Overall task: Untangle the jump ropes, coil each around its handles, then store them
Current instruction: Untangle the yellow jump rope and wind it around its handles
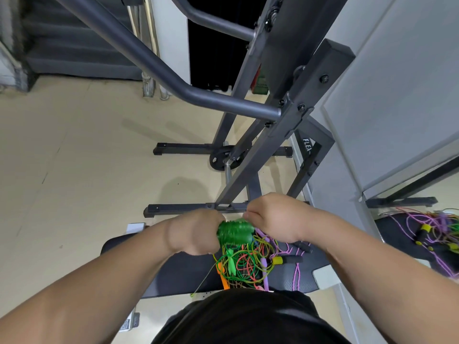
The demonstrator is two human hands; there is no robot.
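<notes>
the green jump rope (234, 232) is wound into a thick, tight bundle and held in the air between both hands, just above the tangle of ropes (248, 264) on the black padded surface (173, 271). the left hand (196, 232) grips the bundle's left end. its fingers are curled round the far side and hidden behind the back of the hand, so how they lie on the cord cannot be told. the right hand (273, 217) closes on the right end from above. its fingers (250, 216) are pressed together and bent down onto the top right edge of the windings, pinching them there. only the middle of the bundle shows between the two hands.

the bundle's long axis runs left to right, across the person's body and about level, with one end in each hand. the windings wrap crosswise around that axis. a thin green tail (203, 281) runs down to the left, off the near edge of the surface.

the tangle below mixes green, orange, yellow and purple cords, and a yellow-capped black handle (277, 260) lies at its right. a pink-purple cord (296, 274) trails toward the near edge. beyond the hands a dark metal exercise frame (248, 157) stands on the tan floor (74, 157), and a weight plate (222, 158) sits on it low down.
</notes>
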